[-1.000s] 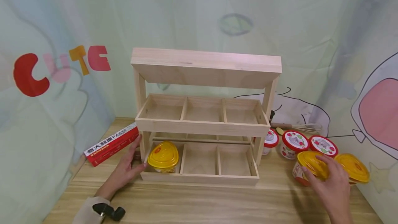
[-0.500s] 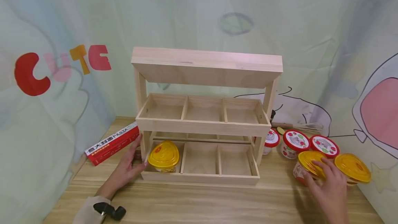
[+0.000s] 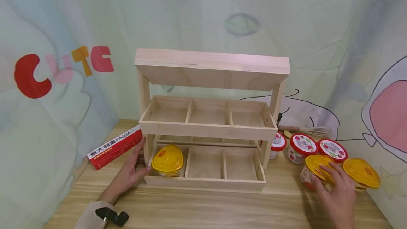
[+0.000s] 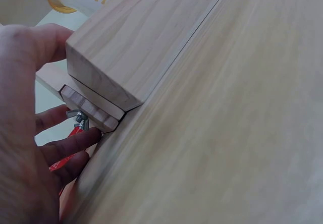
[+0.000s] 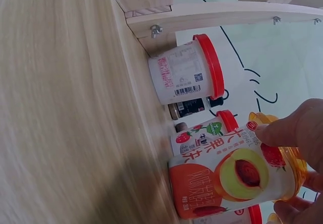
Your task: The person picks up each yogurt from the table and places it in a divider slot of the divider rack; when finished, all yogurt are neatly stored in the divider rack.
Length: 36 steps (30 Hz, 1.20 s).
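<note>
My right hand [image 3: 339,192] grips a yogurt cup [image 3: 314,163] with a yellow lid at the right of the table. In the right wrist view the cup [image 5: 229,176], printed with a halved peach, stands with thumb and fingers around its lid end. My left hand [image 3: 125,176] rests at the lower left corner of a two-tier wooden rack [image 3: 206,130], thumb on the bottom tray's edge. In the left wrist view its loosely bent fingers touch the side near a wing nut [image 4: 79,117]. Another yellow-lidded cup [image 3: 167,159] sits in the bottom tray's left compartment.
A third yellow-lidded cup [image 3: 361,172] stands right of my right hand. Behind are red-lidded cups [image 3: 302,143], a whisk [image 3: 313,130] and a dark-labelled jar [image 5: 189,108]. A red pasta box [image 3: 116,147] lies left of the rack. Curtains close off the back and sides.
The right hand's fingers have shifted slightly left and settled on the yellow-lidded yogurt cup. The left hand and the rack stay where they were.
</note>
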Each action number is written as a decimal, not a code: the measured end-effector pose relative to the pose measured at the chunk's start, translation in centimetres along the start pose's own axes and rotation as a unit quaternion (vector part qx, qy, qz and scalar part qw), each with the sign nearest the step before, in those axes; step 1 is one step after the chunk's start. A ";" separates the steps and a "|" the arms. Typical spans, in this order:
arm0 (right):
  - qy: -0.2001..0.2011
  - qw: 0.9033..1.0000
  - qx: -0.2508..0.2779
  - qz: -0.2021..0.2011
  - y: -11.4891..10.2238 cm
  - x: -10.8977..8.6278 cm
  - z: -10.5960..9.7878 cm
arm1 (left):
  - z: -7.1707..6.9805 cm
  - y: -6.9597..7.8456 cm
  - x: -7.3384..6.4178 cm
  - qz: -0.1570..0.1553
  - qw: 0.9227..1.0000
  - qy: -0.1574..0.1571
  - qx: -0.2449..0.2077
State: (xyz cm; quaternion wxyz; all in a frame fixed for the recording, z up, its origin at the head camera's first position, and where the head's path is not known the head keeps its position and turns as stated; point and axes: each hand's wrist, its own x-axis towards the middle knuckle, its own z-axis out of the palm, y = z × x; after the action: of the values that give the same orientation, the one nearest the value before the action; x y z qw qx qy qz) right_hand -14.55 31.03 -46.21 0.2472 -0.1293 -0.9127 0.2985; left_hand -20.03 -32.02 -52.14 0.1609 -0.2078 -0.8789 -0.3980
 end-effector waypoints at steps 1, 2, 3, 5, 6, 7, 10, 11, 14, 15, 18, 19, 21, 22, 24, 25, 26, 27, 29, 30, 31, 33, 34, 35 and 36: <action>0.002 1.000 0.001 0.000 0.0 0.0 0.1 | 0.0 0.0 0.0 -0.001 1.000 0.000 0.000; 0.005 1.000 0.001 0.001 -0.1 0.0 0.1 | 0.0 0.1 0.0 -0.001 1.000 0.001 -0.002; 0.008 1.000 0.002 0.002 -0.1 0.0 0.2 | -0.1 0.1 0.0 0.000 1.000 0.001 -0.005; 0.014 1.000 0.004 0.003 -0.3 -0.1 0.2 | -0.1 0.1 0.0 0.001 1.000 0.001 -0.008; 0.015 1.000 0.005 0.005 -0.4 -0.1 0.2 | -0.1 0.1 0.0 0.000 1.000 0.000 -0.008; 0.019 1.000 0.006 0.003 -0.4 -0.1 0.2 | -0.1 0.1 0.0 0.000 1.000 0.000 -0.009; 0.025 1.000 0.013 -0.002 -0.8 -0.4 0.0 | 0.0 0.2 0.0 -0.001 1.000 0.000 -0.006; 0.027 1.000 0.014 -0.005 -1.0 -0.4 -0.1 | 0.0 0.3 0.0 -0.003 1.000 0.000 -0.003; 0.031 0.999 0.019 -0.010 -1.4 -0.5 -0.4 | 0.0 0.3 0.1 -0.005 1.000 0.000 0.000; 0.031 0.999 0.021 -0.010 -1.5 -0.5 -0.5 | 0.0 0.3 0.1 -0.005 1.000 0.000 0.000; 0.036 0.999 0.027 -0.016 -1.9 -0.6 -0.7 | 0.0 0.3 0.0 -0.006 1.000 0.000 -0.001; 0.036 0.999 0.029 -0.017 -2.0 -0.6 -0.8 | 0.0 0.2 0.0 -0.005 1.000 0.000 -0.001; 0.032 0.999 0.030 -0.015 -2.2 -0.7 -0.9 | 0.0 0.2 0.0 -0.003 1.000 0.000 -0.001; 0.030 0.999 0.031 -0.014 -2.4 -0.8 -0.9 | 0.0 0.1 0.0 -0.002 1.000 0.001 0.000; 0.023 0.999 0.031 -0.008 -2.6 -0.9 -1.0 | 0.0 0.1 0.0 -0.001 1.000 0.002 -0.001; 0.019 0.999 0.031 -0.005 -2.8 -1.0 -1.1 | 0.0 0.0 0.0 0.000 1.000 0.001 -0.001; 0.016 0.999 0.030 -0.002 -3.0 -1.0 -1.1 | 0.0 0.0 -0.1 0.000 1.000 0.001 -0.001; 0.013 0.999 0.030 0.000 -3.2 -1.1 -1.2 | 0.0 0.0 -0.1 0.000 1.000 0.001 -0.001; 0.009 1.000 0.030 -0.003 -3.6 -1.2 -1.3 | 0.0 0.0 -0.1 0.000 1.000 0.002 -0.004; 0.007 0.999 0.032 -0.005 -3.8 -1.2 -1.3 | 0.0 0.0 0.0 -0.002 1.000 0.001 -0.004; 0.005 0.999 0.034 -0.010 -4.0 -1.3 -1.3 | 0.0 0.0 0.0 -0.003 1.000 0.001 -0.004; -0.001 0.999 0.037 -0.020 -4.4 -1.3 -1.3 | 0.0 0.0 0.0 -0.008 1.000 0.000 -0.006; -0.004 0.999 0.041 -0.024 -4.5 -1.4 -1.3 | 0.0 0.0 0.1 -0.010 1.000 0.000 -0.006; -0.008 0.999 0.045 -0.024 -4.7 -1.4 -1.2 | 0.0 0.0 0.1 -0.014 1.000 -0.001 -0.005; -0.013 0.998 0.049 -0.024 -4.8 -1.5 -1.2 | 0.0 0.0 0.1 -0.015 1.000 -0.001 -0.006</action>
State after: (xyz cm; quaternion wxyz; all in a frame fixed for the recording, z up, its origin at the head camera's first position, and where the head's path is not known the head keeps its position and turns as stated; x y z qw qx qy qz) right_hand -13.08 27.27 -42.99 0.2487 -0.0909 -0.9031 0.3382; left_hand -20.12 -31.97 -52.12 0.1525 -0.1956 -0.8800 -0.4051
